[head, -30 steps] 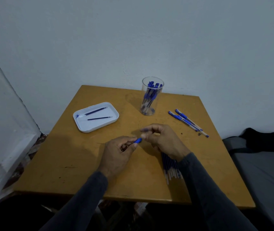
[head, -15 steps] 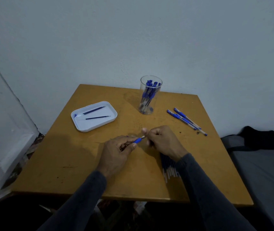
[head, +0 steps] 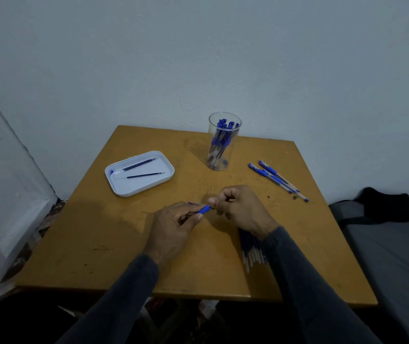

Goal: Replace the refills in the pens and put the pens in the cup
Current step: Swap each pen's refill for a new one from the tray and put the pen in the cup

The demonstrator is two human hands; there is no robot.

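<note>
Over the middle of the wooden table [head: 99, 244], my left hand [head: 173, 227] grips a blue pen [head: 204, 209] by its barrel. My right hand [head: 240, 209] pinches the pen's tip end; its fingers hide the tip. A clear cup [head: 223, 142] with several blue pens stands at the back of the table. Several more pens [head: 276, 180] lie loose to the right of the cup. A bundle of blue refills [head: 252, 247] lies under my right wrist, partly hidden by it. A white tray [head: 139, 173] at the left holds two refills.
A pale wall runs behind the table and a white panel stands at the left. A grey cushion [head: 385, 244] with a black cloth [head: 382, 207] on it lies to the right of the table.
My right hand's fingers have closed in from a spread pose onto the pen's tip end. The left hand has kept its hold on the barrel in nearly the same place.
</note>
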